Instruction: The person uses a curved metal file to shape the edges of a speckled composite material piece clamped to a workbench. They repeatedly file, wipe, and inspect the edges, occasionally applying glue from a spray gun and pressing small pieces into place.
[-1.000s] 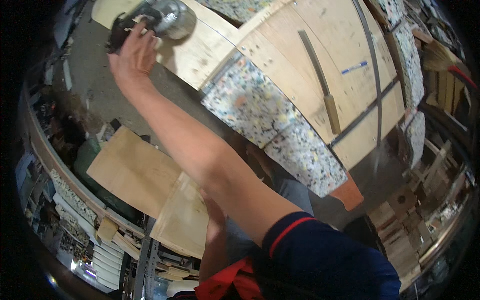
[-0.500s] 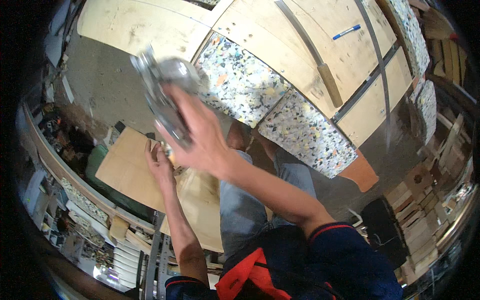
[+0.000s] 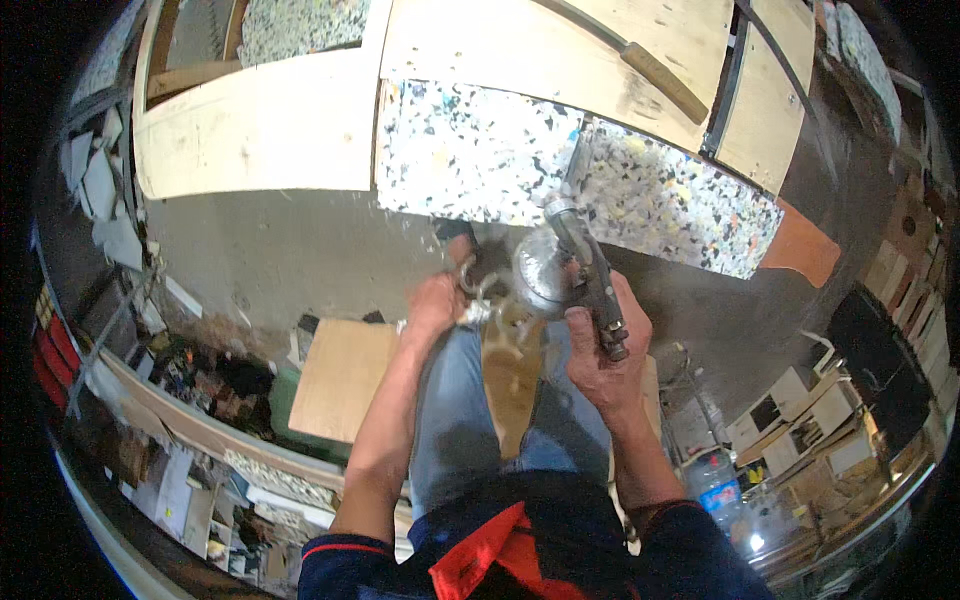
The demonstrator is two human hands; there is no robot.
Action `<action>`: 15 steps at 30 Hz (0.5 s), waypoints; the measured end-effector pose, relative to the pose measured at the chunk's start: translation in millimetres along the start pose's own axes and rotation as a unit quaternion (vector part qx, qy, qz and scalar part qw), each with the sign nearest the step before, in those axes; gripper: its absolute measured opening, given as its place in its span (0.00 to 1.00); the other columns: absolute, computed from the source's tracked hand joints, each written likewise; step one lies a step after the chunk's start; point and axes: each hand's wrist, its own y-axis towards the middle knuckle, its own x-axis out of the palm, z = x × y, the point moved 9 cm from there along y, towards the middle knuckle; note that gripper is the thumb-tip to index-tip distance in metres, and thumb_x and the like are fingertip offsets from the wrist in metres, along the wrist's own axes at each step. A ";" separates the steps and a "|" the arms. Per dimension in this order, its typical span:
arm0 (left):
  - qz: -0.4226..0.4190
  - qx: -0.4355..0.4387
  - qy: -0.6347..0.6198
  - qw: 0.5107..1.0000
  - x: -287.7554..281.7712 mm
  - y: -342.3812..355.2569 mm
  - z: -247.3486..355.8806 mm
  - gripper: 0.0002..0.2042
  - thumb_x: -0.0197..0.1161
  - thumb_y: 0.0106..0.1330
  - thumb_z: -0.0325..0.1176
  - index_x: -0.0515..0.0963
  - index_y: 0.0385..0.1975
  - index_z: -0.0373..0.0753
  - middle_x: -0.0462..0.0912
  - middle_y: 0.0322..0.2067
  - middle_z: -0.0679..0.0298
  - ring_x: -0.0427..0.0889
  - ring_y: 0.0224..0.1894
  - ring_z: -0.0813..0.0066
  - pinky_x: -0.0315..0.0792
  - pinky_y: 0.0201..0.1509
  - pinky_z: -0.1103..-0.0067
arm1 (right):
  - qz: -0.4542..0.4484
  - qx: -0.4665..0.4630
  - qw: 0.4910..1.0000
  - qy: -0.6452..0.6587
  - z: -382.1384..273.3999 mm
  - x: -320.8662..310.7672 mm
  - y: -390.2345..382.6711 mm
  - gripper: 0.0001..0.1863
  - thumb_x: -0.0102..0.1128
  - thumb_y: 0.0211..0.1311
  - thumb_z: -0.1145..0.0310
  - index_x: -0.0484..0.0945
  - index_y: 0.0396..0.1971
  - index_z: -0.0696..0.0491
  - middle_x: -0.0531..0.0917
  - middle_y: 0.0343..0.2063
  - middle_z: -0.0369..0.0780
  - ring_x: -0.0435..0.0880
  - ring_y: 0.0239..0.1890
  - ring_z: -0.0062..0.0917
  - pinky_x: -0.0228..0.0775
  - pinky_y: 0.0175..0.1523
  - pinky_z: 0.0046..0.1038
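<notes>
"Grip on the right: holding what?"
"Closed round a spray gun, near the legs"
"And the left grip?"
"Near the gun; I can't tell if it's holding anything. Speckled foam is past them"

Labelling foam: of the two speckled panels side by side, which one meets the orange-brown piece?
The right panel: the orange-brown piece shows at its right end. The left panel sits between it and the pale wooden board.

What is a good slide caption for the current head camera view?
A right hand holds a spray gun near speckled foam beside a wooden panel.
</notes>
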 end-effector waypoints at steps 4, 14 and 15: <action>-0.039 0.020 -0.049 0.998 11.3 -9.1 -15.9 0.12 0.61 0.62 0.30 0.87 0.42 0.43 0.87 0.40 0.47 0.86 0.46 0.46 0.79 0.52 0.59 | 0.131 0.154 0.968 0.151 35.8 11.0 -6.1 0.16 0.65 0.69 0.66 0.80 0.49 0.62 0.86 0.32 0.40 0.84 0.34 0.24 0.76 0.42 0.27; -0.011 0.044 -0.118 0.992 -13.0 -27.7 -36.6 0.14 0.62 0.64 0.28 0.84 0.48 0.43 0.89 0.41 0.51 0.89 0.44 0.55 0.79 0.51 0.66 | 0.181 0.168 0.968 0.040 30.1 13.8 16.7 0.22 0.64 0.72 0.52 0.80 0.36 0.61 0.79 0.23 0.35 0.72 0.26 0.16 0.68 0.32 0.25; -0.012 0.039 -0.122 0.992 -7.9 -27.8 -43.6 0.14 0.62 0.64 0.28 0.84 0.48 0.42 0.89 0.41 0.51 0.89 0.44 0.54 0.79 0.51 0.66 | 0.173 0.171 0.969 0.054 28.3 17.0 17.2 0.22 0.64 0.72 0.52 0.80 0.36 0.61 0.79 0.23 0.35 0.72 0.26 0.16 0.68 0.32 0.25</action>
